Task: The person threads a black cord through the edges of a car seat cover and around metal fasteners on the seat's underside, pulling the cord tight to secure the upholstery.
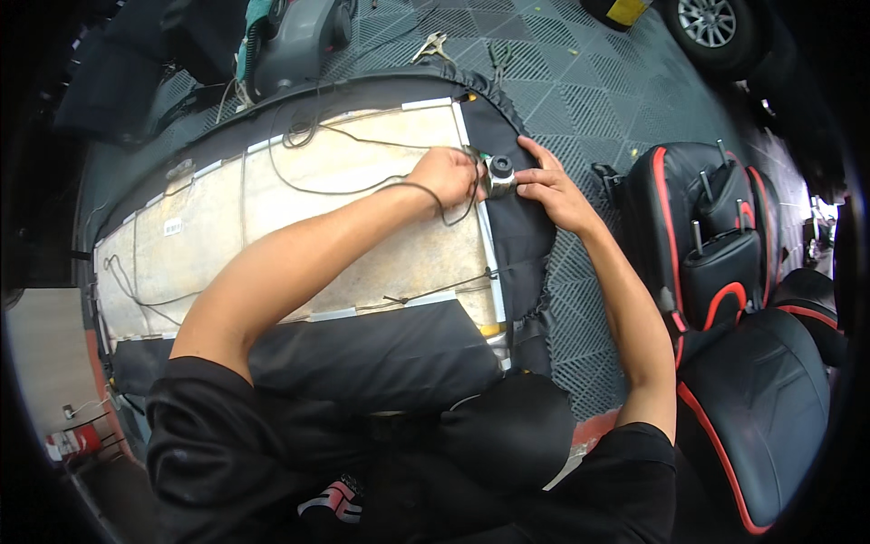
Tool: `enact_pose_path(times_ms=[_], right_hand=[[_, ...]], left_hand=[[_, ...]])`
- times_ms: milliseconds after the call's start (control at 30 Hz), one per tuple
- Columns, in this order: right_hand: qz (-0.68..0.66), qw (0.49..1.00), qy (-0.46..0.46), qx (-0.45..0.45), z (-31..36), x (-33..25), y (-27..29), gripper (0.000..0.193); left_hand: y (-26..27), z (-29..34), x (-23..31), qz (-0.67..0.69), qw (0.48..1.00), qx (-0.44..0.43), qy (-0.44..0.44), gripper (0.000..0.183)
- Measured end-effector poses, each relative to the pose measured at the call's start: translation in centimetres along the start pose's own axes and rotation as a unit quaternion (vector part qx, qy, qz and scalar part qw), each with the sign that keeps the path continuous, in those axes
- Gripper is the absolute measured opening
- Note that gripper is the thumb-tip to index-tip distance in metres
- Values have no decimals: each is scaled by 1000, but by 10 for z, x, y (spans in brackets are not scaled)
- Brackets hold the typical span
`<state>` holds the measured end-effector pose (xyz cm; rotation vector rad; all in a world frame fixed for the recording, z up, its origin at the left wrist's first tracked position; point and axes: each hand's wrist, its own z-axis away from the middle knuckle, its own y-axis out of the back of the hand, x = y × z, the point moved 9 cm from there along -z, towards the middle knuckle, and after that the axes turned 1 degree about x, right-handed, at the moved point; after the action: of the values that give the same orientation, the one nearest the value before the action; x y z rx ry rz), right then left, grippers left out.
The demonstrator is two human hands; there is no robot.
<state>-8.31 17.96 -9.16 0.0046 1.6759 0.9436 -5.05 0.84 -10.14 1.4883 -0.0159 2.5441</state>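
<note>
In front of me lies a large upturned seat cushion, its pale foam underside (362, 236) framed by a black cover (521, 236) with a gathered edge. My left hand (446, 179) is closed near the right end of the foam. A thin black cord (340, 191) crosses my left wrist and loops up to the pinched fingertips. Just right of these fingers a small metal fitting with a round black top (500, 170) sits on the cover. My right hand (555, 189) has its fingers spread, the fingertips touching the fitting's right side and the cover.
White plastic strips (489, 236) edge the foam. Pliers (431, 47) lie on the grey tiled floor (589, 100) beyond the cushion. Black seats with red trim (725, 236) stand at the right. A car wheel (707, 23) shows at the far right, a grey machine (299, 45) at the far left.
</note>
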Motion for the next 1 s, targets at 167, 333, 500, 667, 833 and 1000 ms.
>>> enact_pose_path(times_ms=[167, 333, 500, 667, 833, 1000], right_hand=[[9, 998, -53, 29, 5, -15, -12, 48], [123, 988, -21, 92, 1, -27, -15, 64], [93, 993, 11, 73, 3, -23, -18, 45], [22, 998, 58, 32, 3, -9, -9, 38], [31, 998, 49, 26, -1, -6, -15, 34], [-35, 998, 31, 47, -13, 0, -11, 25]], left_hand=[[8, -9, 18, -165, 984, 4, -68, 22], [20, -9, 14, -117, 990, 55, -59, 21], [24, -17, 22, -185, 982, 27, -41, 23], [18, -19, 23, -128, 992, 5, 15, 17], [17, -20, 14, -7, 996, 49, 73, 12], [21, -21, 11, 5, 997, 31, 75, 15]])
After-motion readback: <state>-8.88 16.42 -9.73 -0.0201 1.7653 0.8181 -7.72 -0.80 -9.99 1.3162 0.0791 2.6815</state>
